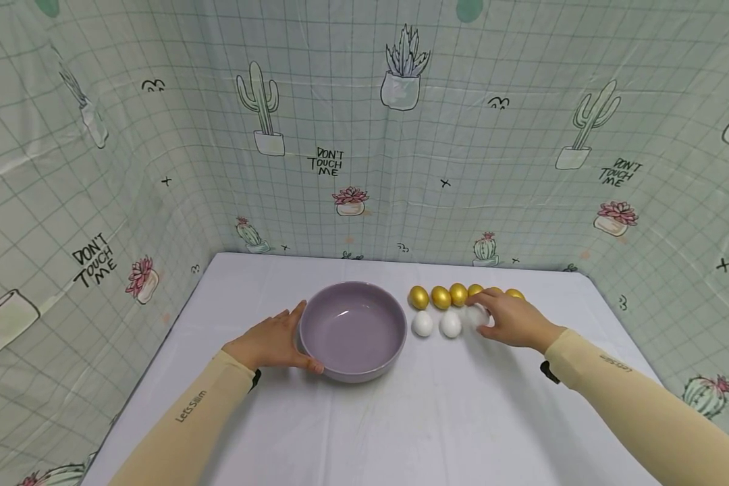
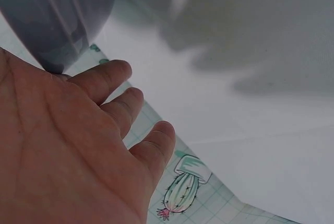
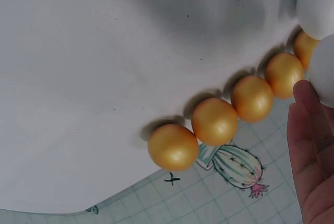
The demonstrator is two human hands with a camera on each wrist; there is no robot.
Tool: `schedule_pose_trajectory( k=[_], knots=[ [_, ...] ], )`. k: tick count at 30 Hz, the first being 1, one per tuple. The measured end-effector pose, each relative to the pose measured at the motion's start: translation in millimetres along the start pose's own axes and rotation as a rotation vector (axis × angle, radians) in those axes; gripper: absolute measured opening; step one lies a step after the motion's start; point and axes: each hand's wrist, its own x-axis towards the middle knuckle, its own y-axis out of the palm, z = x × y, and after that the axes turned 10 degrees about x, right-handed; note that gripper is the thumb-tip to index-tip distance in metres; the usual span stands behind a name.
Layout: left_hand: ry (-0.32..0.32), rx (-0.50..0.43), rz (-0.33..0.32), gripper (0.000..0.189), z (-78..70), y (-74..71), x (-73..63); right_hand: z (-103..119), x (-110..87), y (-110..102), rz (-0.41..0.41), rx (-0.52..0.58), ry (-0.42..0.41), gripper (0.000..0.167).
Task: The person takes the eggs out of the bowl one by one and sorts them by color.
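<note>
My left hand (image 1: 273, 341) rests against the left outer side of a round mauve bowl (image 1: 354, 368), fingers spread and thumb near the front. In the left wrist view the bowl's wall (image 2: 62, 15) meets the base of the extended fingers (image 2: 154, 145). My right hand (image 1: 513, 318) holds a white egg (image 1: 476, 317), blurred in the head view. At the right wrist view's edge, the held white egg (image 3: 323, 72) sits at the fingertips (image 3: 305, 93). Two more white eggs, one nearer the bowl (image 1: 422, 324) and one beside it (image 1: 451, 325), lie on the table.
Behind the white eggs runs a row of several golden eggs (image 1: 441, 298), partly hidden by my right hand. The white-covered table (image 1: 389, 432) is enclosed by a grid-patterned curtain (image 1: 364, 135) printed with cacti at the back and sides.
</note>
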Motion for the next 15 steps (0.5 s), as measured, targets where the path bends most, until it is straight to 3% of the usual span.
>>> schedule_pose_trajectory(
  k=[15],
  knots=[
    [0.01, 0.013, 0.006, 0.139, -0.1, -1.1, -0.8, -13.1, -5.1, 10.9, 0.05, 0.003, 0.08, 0.049]
  ],
)
